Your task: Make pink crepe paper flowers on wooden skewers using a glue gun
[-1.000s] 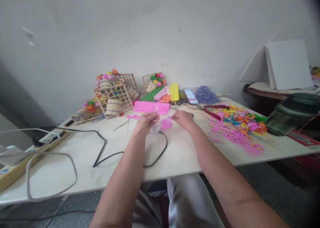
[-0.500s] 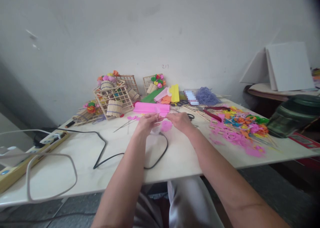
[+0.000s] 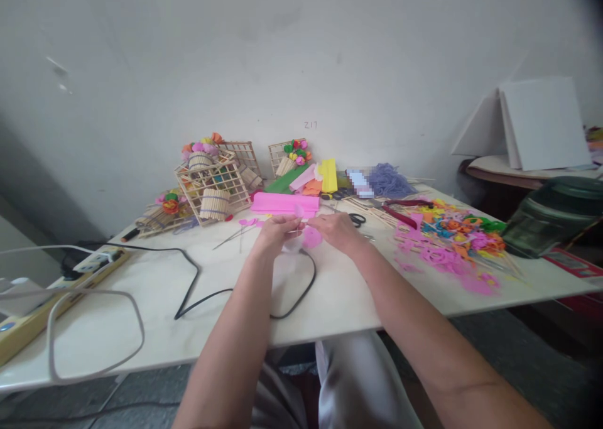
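My left hand (image 3: 279,233) is closed in a pinch, with a pale pink bit of paper (image 3: 299,210) showing at its fingertips. Close beside it, my right hand (image 3: 336,229) is pinched too; what lies between its fingers is too small to make out. A bright pink paper round (image 3: 311,236) lies on the table between the hands. Under my left hand sits a whitish translucent object (image 3: 293,245), partly hidden, where a black cord (image 3: 314,272) ends. Behind the hands lies a folded strip of pink crepe paper (image 3: 285,203). Black-handled scissors (image 3: 358,220) rest just past my right hand.
Stick lattice frames (image 3: 214,184) with paper flowers stand at the back left. Red-handled pliers (image 3: 400,214) and a heap of coloured paper scraps (image 3: 464,240) lie right, before a green jar (image 3: 541,222). Purple yarn (image 3: 390,181) is at the back; a power strip (image 3: 89,275) lies left.
My right hand has shifted slightly left, closer to my left hand. The pale pink bit now stands out more clearly above the left fingertips.
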Demonstrator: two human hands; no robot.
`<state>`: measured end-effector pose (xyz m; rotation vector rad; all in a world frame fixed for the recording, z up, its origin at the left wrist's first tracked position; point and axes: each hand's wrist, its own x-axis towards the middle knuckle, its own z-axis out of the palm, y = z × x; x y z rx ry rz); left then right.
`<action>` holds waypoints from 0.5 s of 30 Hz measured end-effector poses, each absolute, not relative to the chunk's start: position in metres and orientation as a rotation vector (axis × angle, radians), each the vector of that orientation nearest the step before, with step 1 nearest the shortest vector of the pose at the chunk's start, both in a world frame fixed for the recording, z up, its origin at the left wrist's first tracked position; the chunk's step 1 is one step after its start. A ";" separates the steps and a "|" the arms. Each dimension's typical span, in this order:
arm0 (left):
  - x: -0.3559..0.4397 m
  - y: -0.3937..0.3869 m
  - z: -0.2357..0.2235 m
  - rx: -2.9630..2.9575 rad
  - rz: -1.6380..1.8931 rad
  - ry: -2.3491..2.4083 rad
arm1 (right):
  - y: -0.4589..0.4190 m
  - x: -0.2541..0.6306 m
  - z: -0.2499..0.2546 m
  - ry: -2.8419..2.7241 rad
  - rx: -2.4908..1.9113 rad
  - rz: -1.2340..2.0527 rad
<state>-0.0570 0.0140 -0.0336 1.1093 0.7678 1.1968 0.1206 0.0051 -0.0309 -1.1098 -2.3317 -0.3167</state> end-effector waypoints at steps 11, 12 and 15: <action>-0.052 0.012 -0.033 1.177 1.219 0.726 | 0.013 0.107 -0.040 -1.569 -0.879 1.069; -0.052 0.012 -0.033 1.174 1.219 0.727 | 0.013 0.107 -0.040 -1.534 -0.867 1.084; -0.051 0.011 -0.033 1.174 1.218 0.724 | 0.015 0.106 -0.039 -1.449 -0.857 1.110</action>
